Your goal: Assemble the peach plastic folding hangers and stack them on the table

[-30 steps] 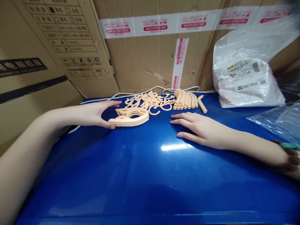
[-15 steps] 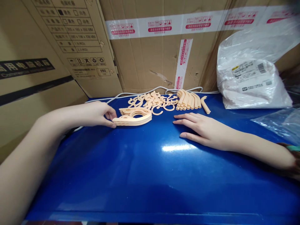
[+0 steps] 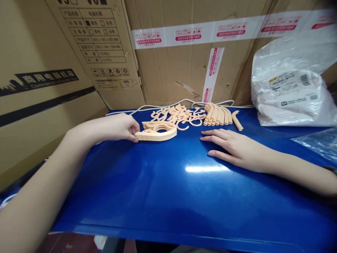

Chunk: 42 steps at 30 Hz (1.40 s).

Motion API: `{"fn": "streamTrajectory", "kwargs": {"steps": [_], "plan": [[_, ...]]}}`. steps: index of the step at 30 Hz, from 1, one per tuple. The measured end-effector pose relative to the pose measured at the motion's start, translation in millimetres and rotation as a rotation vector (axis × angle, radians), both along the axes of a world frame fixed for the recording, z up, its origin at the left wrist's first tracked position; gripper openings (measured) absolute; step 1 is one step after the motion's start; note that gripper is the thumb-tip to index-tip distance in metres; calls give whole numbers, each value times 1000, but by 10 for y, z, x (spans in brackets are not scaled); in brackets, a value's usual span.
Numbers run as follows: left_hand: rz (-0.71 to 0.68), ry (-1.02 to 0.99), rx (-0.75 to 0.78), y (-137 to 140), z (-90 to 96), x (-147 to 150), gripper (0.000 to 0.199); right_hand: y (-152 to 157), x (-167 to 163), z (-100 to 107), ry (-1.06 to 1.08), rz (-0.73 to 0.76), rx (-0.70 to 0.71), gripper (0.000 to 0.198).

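Note:
My left hand [image 3: 125, 127] pinches the left end of a small stack of cream plastic folded hangers [image 3: 158, 135], which lies on the blue table. Thumb and fingers are closed at that end and partly hide it. Behind the stack is a loose pile of cream hanger hooks [image 3: 179, 114]. Curved hanger arms [image 3: 214, 114] lie in a layered row to the right of the hooks, with one single hanger arm [image 3: 237, 121] apart at the row's right. My right hand [image 3: 231, 146] rests flat in front of that row, fingers stretched out, holding nothing.
Tall cardboard boxes [image 3: 168, 70] stand along the back and left. A white plastic bag [image 3: 292, 95] with a label sits at the back right, near a clear plastic sheet [image 3: 316, 142]. A white cable [image 3: 155, 106] runs along the rear of the blue table [image 3: 158, 196].
The view has shifted a little, so everything sits further right in the picture. My left hand stays at the stack's end; my right hand keeps its place on the table.

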<state>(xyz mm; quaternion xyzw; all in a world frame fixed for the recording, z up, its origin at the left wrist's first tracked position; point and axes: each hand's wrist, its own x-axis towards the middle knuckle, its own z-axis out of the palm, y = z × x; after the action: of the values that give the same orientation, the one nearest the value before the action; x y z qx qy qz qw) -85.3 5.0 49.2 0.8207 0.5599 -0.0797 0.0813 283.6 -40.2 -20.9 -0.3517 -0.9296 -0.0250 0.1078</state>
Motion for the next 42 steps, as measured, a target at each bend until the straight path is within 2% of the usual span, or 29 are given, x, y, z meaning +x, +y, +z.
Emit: {"fn": "streamTrajectory", "kwargs": {"steps": [2, 3, 6, 7, 9, 11, 12, 15, 19, 22, 25, 28, 32, 35, 38, 42], "plan": [[2, 58, -10, -37, 8, -29, 31, -2, -3, 5, -4, 5, 2, 50], [12, 95, 33, -63, 13, -43, 36, -3, -4, 7, -7, 4, 2, 50], [73, 204, 288, -173, 31, 4, 53, -4, -7, 9, -18, -3, -4, 51], [75, 215, 352, -215, 33, 68, 52, -4, -8, 8, -19, -5, -9, 51], [-22, 153, 616, -294, 13, 269, 49, -4, -7, 4, -14, -4, -18, 51], [-189, -21, 726, -367, -51, 522, 49, -4, -6, -2, -6, 0, -21, 50], [-263, -112, 729, -403, -103, 648, 48, -4, -6, -5, -2, 2, -16, 50], [-496, -318, 651, -519, -305, 944, 48, 0, -4, -15, -2, 20, 6, 50], [-692, -363, 426, -648, -538, 1101, 55, 17, -3, -27, 8, 38, 33, 51], [-673, -357, 291, -670, -599, 1104, 64, 40, 12, -6, 5, 36, 44, 50], [-636, -360, 224, -643, -595, 1082, 68, 80, 60, 50, 8, -3, 96, 46], [-614, -354, 176, -622, -585, 1069, 68, 150, 143, 107, 14, -100, 225, 46], [-583, -346, 147, -633, -577, 1070, 69, 266, 279, 102, -78, -290, 378, 57], [-573, -323, 120, -645, -566, 1077, 68, 332, 357, 35, -149, -378, 345, 60], [-573, -297, 104, -642, -555, 1077, 66, 371, 395, -41, -157, -381, 260, 57], [-592, -288, 114, -622, -544, 1066, 65, 391, 401, -89, -165, -383, 252, 57]]}}
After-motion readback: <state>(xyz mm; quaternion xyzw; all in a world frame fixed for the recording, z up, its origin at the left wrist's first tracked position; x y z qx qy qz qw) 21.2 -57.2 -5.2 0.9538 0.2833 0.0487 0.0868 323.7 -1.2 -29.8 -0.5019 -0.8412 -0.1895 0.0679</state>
